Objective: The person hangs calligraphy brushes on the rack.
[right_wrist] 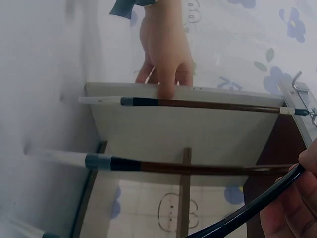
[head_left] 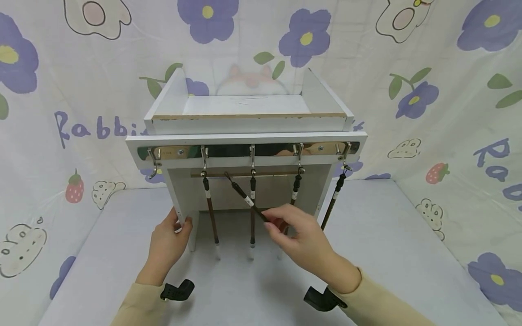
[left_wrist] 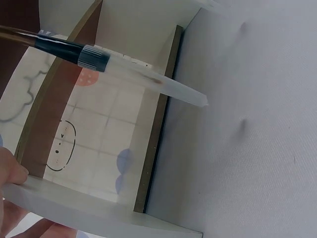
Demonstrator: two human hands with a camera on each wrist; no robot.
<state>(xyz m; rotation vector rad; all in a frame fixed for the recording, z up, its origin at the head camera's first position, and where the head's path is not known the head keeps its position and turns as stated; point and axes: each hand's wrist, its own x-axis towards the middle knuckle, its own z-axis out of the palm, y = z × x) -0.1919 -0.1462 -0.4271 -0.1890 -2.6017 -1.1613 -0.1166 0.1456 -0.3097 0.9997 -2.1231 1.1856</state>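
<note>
My right hand [head_left: 307,242] pinches a dark-handled calligraphy brush [head_left: 243,194] between thumb and fingers. The brush slants up to the left, its hanging loop just below the hook rail and in front of a hanging brush [head_left: 252,213]. In the right wrist view the held brush [right_wrist: 237,215] looks glossy black; its tip is out of sight. My left hand [head_left: 169,242] grips the left side panel [head_left: 179,194] of a white wooden rack, thumb on one face and fingers on the other. The left wrist view shows a hanging brush [left_wrist: 94,57] with a translucent cap over its bristles.
A mirrored rail [head_left: 228,151] with several metal hooks spans the rack's front. Brushes hang from all but the far-left hook [head_left: 152,164]. An open tray [head_left: 248,105] forms the rack's top. The rack stands on a white-covered table [head_left: 383,253] before a patterned cloth.
</note>
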